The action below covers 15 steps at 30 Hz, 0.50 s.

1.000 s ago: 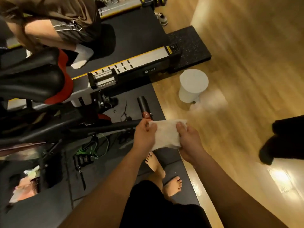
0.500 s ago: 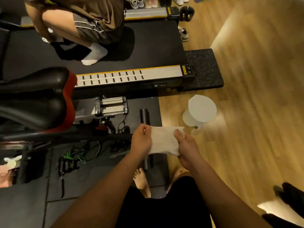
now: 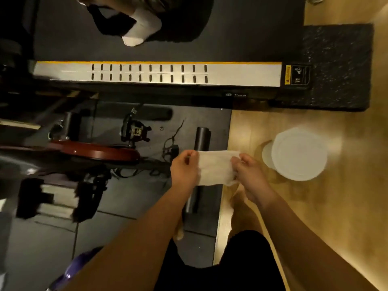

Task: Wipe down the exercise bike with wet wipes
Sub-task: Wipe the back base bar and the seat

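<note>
A white wet wipe (image 3: 216, 168) is stretched flat between my two hands at the middle of the view. My left hand (image 3: 183, 168) pinches its left edge and my right hand (image 3: 248, 172) pinches its right edge. Below and to the left stands the exercise bike: its dark red flywheel (image 3: 94, 151), a black pedal (image 3: 135, 131) and the black rear stabiliser bar (image 3: 201, 137), which runs under the wipe. The bike's saddle is out of view.
A white round wipes tub (image 3: 298, 153) stands on the wooden floor right of my hands. A treadmill with a silver side rail (image 3: 157, 73) lies beyond the bike; another person's white-socked foot (image 3: 140, 30) is on it. Cables (image 3: 172, 143) lie on the black mat.
My head has tilted further down, so the saddle has left the view and the flywheel shows. Both hands keep the wipe spread, slightly wider than before.
</note>
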### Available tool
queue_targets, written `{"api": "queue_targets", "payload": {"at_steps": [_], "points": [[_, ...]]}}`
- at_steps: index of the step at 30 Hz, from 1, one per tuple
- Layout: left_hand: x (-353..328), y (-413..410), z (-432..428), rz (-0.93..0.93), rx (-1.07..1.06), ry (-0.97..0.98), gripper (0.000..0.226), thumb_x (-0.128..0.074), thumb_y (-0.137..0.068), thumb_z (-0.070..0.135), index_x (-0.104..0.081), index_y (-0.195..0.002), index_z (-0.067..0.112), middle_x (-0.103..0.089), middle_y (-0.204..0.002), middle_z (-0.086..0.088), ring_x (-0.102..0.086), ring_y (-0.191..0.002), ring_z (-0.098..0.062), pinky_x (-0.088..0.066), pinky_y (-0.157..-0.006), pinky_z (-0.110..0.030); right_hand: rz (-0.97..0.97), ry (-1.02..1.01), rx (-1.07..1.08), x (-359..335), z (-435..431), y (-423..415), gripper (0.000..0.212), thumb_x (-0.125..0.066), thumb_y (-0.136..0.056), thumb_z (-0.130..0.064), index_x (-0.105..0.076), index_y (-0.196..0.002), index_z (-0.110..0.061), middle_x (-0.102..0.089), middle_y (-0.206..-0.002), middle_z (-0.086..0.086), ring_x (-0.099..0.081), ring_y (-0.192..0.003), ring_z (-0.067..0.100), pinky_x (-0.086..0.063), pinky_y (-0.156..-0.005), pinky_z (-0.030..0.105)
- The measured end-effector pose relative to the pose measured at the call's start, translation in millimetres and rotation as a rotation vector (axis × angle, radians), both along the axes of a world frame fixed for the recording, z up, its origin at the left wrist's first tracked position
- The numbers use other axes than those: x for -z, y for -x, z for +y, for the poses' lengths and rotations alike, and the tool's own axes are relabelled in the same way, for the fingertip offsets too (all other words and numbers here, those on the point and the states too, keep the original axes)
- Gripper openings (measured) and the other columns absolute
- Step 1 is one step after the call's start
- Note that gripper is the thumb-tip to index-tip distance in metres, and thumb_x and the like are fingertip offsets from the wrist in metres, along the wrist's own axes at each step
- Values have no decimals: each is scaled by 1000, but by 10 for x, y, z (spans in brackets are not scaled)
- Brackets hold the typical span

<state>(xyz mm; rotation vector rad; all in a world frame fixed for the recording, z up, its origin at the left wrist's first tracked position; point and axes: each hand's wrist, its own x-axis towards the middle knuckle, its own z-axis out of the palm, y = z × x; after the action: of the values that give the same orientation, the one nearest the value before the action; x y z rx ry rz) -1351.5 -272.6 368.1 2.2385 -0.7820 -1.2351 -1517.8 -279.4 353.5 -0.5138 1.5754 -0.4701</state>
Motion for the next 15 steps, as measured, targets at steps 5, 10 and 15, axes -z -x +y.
{"api": "queue_targets", "payload": {"at_steps": [5, 10, 15], "points": [[1029, 139, -321, -42, -55, -125, 19, -56, -98, 33, -71, -102, 23, -68, -102, 3, -63, -96, -17, -57, -71, -24, 27, -85, 34, 1093, -331, 158, 23, -58, -97, -33, -62, -117, -24, -59, -112, -7, -58, -107, 20, -48, -100, 39], [2518, 48, -542, -109, -23, -251, 18, -55, -98, 33, -71, -99, 24, -69, -101, 1, -65, -95, -19, -59, -80, -36, 44, -97, 46, 2521, -440, -170, 10, -54, -97, -28, -63, -97, -25, -68, -104, 2, -63, -98, 24, -52, -91, 42], [4003, -283, -767, -281, 80, -240, 22, -50, -100, 27, -68, -105, 15, -70, -104, -7, -64, -97, -25, -53, -87, -38, -7, -109, -53, 4213, -458, -708, 18, -47, -98, -30, -60, -96, -18, -64, -106, 13, -63, -98, 32, -54, -86, 55]]}}
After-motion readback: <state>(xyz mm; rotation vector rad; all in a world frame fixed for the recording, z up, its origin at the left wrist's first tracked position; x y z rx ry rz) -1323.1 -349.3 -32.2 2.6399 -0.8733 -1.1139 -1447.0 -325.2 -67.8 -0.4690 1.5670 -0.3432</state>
